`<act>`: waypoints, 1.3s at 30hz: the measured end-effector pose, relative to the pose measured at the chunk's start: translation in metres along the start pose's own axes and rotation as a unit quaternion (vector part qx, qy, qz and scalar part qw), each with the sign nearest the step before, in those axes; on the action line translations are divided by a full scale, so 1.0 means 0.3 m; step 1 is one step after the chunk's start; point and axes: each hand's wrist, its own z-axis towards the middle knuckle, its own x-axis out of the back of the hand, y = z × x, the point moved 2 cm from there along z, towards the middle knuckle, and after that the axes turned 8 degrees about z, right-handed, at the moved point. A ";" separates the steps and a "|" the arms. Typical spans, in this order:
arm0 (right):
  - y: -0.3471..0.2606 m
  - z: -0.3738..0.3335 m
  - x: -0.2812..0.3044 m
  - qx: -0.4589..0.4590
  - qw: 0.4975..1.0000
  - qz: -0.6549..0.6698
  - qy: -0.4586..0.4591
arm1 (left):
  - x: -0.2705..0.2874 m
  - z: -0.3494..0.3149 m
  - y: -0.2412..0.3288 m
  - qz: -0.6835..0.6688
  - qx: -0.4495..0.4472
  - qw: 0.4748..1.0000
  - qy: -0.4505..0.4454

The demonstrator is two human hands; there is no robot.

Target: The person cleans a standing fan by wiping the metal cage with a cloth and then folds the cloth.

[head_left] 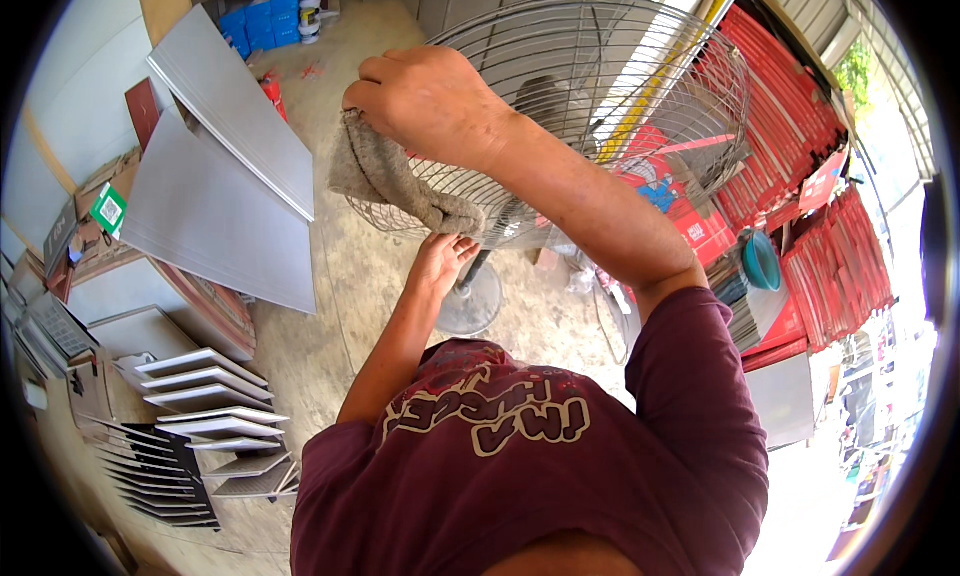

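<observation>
A large pedestal fan's wire guard [640, 86] fills the upper middle, tilted, with its dark motor [545, 98] showing through the wires. My right arm reaches across the guard, and my right hand [430, 106] is closed on a grey-brown rag [372, 166]. The rag lies folded over the guard's left rim and trails down toward my left hand [440, 264]. Fingers bent, my left hand grips the rim at the rag's lower end; part of its hold is hidden by the cloth. Below the guard stands the fan's round base [470, 301] on the floor.
Large grey panels [230, 206] lean at the left, above a rack of tile samples [215, 401]. Stacks of red boxes [780, 116] line the right side, with a teal basin [761, 261] among them. Blue boxes [262, 24] stand at the back left.
</observation>
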 end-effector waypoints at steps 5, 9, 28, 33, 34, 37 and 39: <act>0.042 -0.029 0.080 -0.028 0.999 -0.020 0.033 | -0.061 -0.005 0.021 0.040 -0.011 0.999 -0.026; 0.070 -0.052 0.151 -0.038 0.997 -0.032 0.067 | -0.114 -0.020 0.044 0.076 -0.024 0.996 -0.036; 0.186 -0.240 0.478 -0.126 0.966 -0.083 0.212 | -0.390 -0.078 0.085 0.174 -0.133 0.976 -0.006; 0.222 -0.311 0.545 -0.158 0.949 -0.118 0.244 | -0.429 -0.086 0.087 0.236 -0.190 0.952 -0.042; 0.231 -0.326 0.561 -0.162 0.946 -0.128 0.250 | -0.438 -0.085 0.088 0.249 -0.195 0.948 -0.046; 0.263 -0.370 0.618 -0.186 0.946 -0.128 0.231 | -0.480 -0.097 0.097 0.280 -0.205 0.937 -0.046; 0.268 -0.397 0.655 -0.201 0.941 -0.102 0.251 | -0.527 -0.105 0.107 0.293 -0.209 0.933 -0.034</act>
